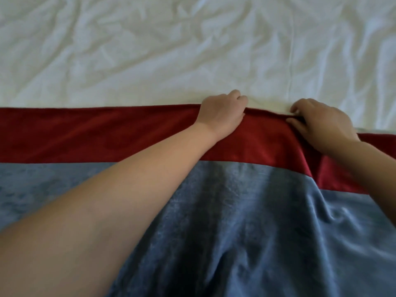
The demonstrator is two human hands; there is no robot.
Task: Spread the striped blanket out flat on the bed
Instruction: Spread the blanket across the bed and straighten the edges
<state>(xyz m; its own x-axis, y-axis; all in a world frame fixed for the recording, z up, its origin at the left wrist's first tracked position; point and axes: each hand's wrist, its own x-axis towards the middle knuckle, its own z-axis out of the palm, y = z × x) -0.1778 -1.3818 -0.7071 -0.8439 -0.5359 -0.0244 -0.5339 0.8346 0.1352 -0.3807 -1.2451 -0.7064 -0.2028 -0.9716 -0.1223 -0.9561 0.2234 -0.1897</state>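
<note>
The striped blanket (90,133) lies across the near half of the bed, with a red band along its far edge and a grey-blue band below it. My left hand (222,113) grips the red far edge with curled fingers. A short way to the right, my right hand (321,123) pinches the same edge between thumb and fingers. Left of my hands the edge runs straight and flat. Between and below my hands the fabric rises in folds, and on the right the red band slants down toward the near side.
The wrinkled white bed sheet (171,50) covers the whole far half of the view beyond the blanket's edge. A thin seam line runs down the sheet at the right of centre.
</note>
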